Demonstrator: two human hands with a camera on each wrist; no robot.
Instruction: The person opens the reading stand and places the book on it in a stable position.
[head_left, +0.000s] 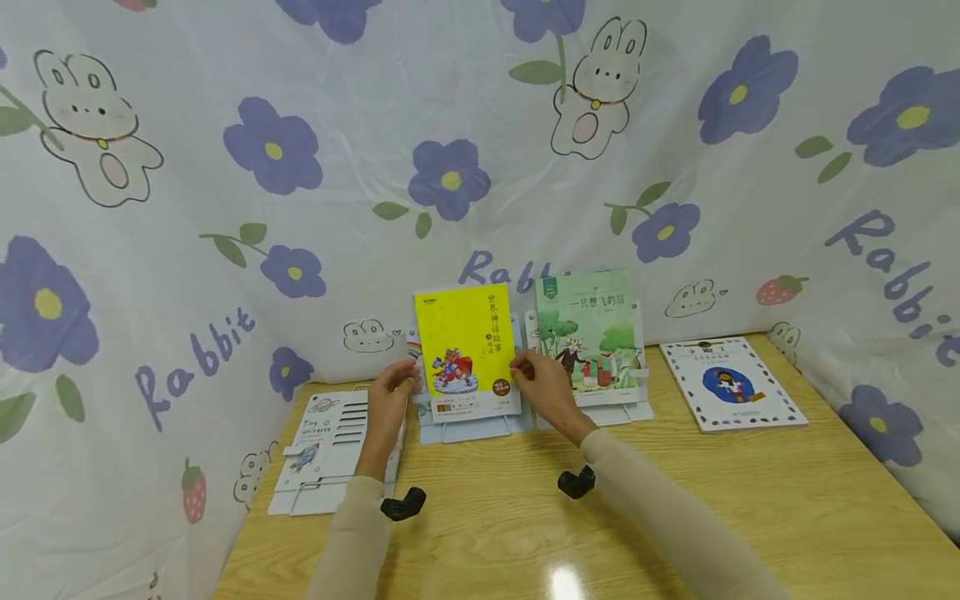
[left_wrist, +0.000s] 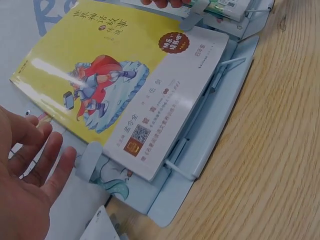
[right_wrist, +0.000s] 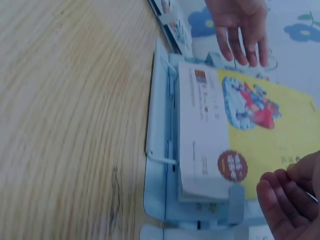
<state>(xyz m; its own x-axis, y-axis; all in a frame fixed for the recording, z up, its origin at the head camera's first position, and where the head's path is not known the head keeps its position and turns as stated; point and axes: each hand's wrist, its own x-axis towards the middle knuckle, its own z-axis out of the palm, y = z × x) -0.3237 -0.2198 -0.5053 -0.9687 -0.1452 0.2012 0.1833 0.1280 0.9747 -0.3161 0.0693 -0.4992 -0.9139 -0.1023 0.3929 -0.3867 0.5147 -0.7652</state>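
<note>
A yellow book (head_left: 465, 350) with a caped cartoon figure on its cover leans on a pale blue book stand (head_left: 476, 429). Beside the book's left edge, my left hand (head_left: 392, 400) holds nothing, its fingers loosely bent and apart from the cover; the left wrist view shows this hand (left_wrist: 30, 170) near a stand clip (left_wrist: 90, 161). My right hand (head_left: 547, 387) is at the book's right edge. In the right wrist view, that hand (right_wrist: 295, 200) has thumb and fingertips close together over the edge, near another clip (right_wrist: 236, 204); whether they pinch the book is unclear.
A green book (head_left: 588, 342) stands on a second stand just right of the yellow one. Further right, a white book with a blue picture (head_left: 731, 387) lies flat on the wooden table (head_left: 487, 517). A folded white stand (head_left: 318, 450) lies at left. Behind hangs a flowered cloth (head_left: 360, 225).
</note>
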